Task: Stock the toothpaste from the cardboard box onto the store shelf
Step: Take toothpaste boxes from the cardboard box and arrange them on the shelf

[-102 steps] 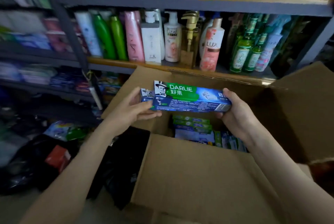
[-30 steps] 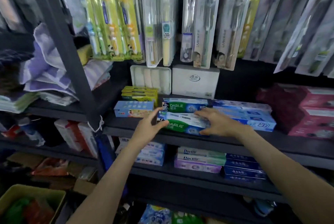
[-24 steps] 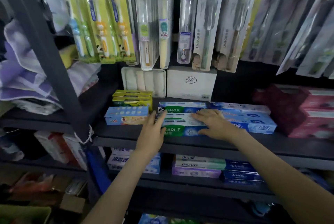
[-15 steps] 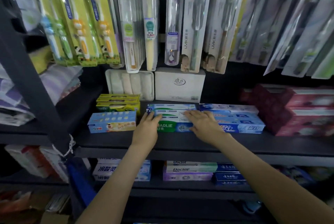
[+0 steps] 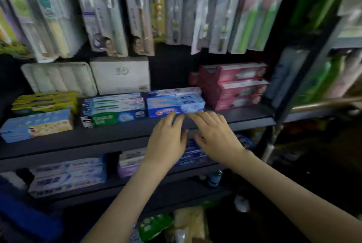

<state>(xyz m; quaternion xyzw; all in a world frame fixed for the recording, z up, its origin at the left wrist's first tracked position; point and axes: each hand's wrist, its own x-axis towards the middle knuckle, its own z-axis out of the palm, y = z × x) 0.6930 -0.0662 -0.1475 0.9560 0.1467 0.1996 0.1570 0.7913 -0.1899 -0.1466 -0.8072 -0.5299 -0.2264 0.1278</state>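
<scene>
Shelf (image 5: 109, 137) carrying boxed goods. Toothbrush packs (image 5: 109, 7) hanging above. Pink boxes (image 5: 239, 86) sitting stacked at right. Toothpaste (image 5: 115, 112) lying stacked on shelf, left of centre, sitting against blue boxes (image 5: 174, 103). Left hand (image 5: 166, 140) hovering palm down, fingers relaxed and slightly spread, tips overlapping blue boxes' lower front; contact not showing through blur. Right hand (image 5: 217, 137) hovering alongside, fingers spread, gripping nothing.
</scene>
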